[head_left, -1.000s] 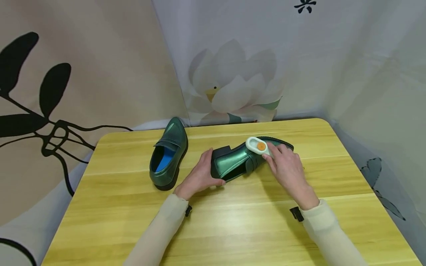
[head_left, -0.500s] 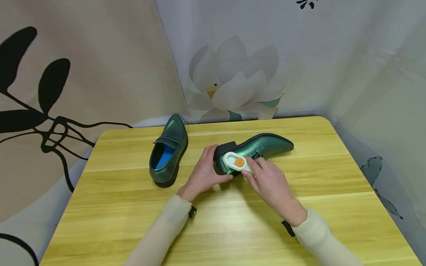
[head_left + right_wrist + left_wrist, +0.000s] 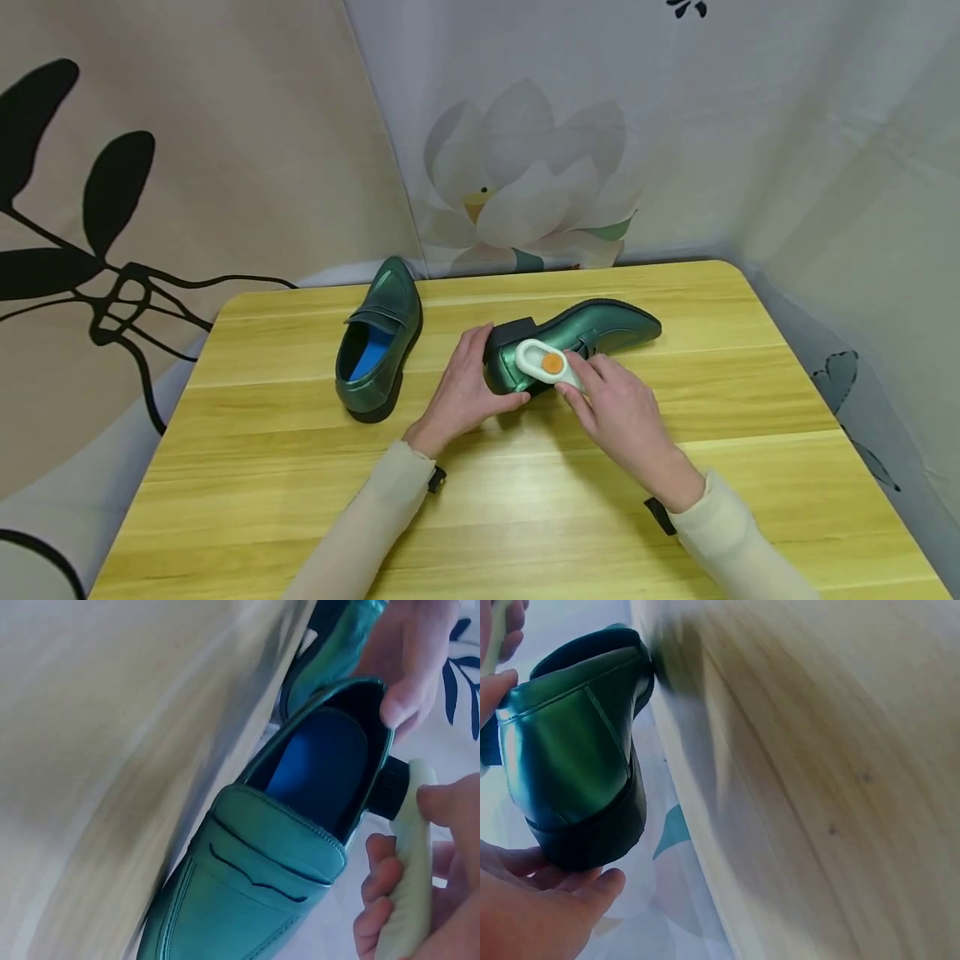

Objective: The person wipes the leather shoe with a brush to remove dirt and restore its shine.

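Note:
A shiny green loafer [image 3: 618, 323] with a black heel lies tilted on its side at the middle of the table, its toe to the right in the head view. My left hand [image 3: 467, 390] grips its heel end, thumb on the near side and fingers behind. In my right hand [image 3: 624, 410] I pinch a white-handled shoe brush [image 3: 529, 357] with an orange button. Its black head [image 3: 392, 787] presses against the outer side of the loafer near the heel, as the right wrist view shows. The loafer's blue insole [image 3: 319, 769] is visible there.
The matching green loafer [image 3: 384, 333] stands upright at the left rear of the wooden table [image 3: 495, 533], toe toward the back. A printed fabric curtain [image 3: 300, 150] hangs directly behind the table's far edge.
The brush has travelled left from the loafer's toe area to its heel side, then slightly back right. The loafer has rolled so less of its opening shows. My left hand keeps its grip.

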A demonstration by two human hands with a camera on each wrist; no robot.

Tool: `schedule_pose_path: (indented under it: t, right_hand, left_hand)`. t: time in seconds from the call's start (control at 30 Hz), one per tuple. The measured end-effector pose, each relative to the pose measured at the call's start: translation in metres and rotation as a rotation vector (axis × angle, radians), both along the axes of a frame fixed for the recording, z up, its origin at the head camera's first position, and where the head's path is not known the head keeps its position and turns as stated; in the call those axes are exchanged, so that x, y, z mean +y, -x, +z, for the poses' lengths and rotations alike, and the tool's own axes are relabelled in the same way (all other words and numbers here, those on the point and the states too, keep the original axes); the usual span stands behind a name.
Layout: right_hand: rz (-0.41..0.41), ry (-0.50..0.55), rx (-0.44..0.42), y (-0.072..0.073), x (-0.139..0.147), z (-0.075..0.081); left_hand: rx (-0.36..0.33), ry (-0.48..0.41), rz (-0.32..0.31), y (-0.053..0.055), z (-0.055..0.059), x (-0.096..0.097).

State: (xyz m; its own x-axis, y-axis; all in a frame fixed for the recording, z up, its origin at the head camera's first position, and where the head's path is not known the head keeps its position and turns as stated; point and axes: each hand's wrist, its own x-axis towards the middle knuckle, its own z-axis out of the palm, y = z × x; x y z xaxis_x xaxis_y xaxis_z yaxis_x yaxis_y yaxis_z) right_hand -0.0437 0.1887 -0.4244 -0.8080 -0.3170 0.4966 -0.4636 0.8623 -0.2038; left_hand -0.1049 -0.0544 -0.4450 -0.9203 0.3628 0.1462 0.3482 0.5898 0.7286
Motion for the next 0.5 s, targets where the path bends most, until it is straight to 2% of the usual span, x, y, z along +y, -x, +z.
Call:
schedule_pose_path:
  t: [0.23, 0.43, 0.5]
  right_hand:
    - [-0.071, 0.036, 0.035, 0.005, 0.003, 0.003]
    - [0.051, 0.034, 0.036, 0.002, -0.014, 0.005]
    - [0.058, 0.037, 0.037, 0.001, -0.017, 0.004]
  left_hand:
    - [0.025, 0.000, -0.006, -0.004, 0.000, 0.000]
    - [0.089, 0.007, -0.020, -0.005, 0.003, 0.004]
    - [0.107, 0.013, -0.021, -0.005, 0.003, 0.005]
